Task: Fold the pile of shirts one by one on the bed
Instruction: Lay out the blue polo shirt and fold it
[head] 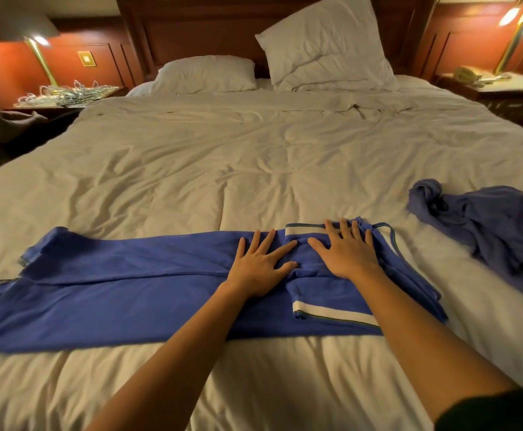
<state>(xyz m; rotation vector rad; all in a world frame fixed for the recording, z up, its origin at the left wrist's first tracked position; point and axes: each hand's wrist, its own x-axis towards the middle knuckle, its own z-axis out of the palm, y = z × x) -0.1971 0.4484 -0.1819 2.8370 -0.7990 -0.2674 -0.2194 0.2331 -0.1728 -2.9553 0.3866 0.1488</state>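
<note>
Head view | left hand [258, 265], right hand [348, 251] flat, fingers spread, pressing blue shirt [114, 293] (sleeves folded in) | bed [254, 169]

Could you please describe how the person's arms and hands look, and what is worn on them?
The left hand and the right hand are bare: no gloves, rings or watch can be seen. The right arm is uncovered up to a dark sleeve near the bottom right corner. The left arm is uncovered as far as the picture shows, with no sleeve in view.
</note>
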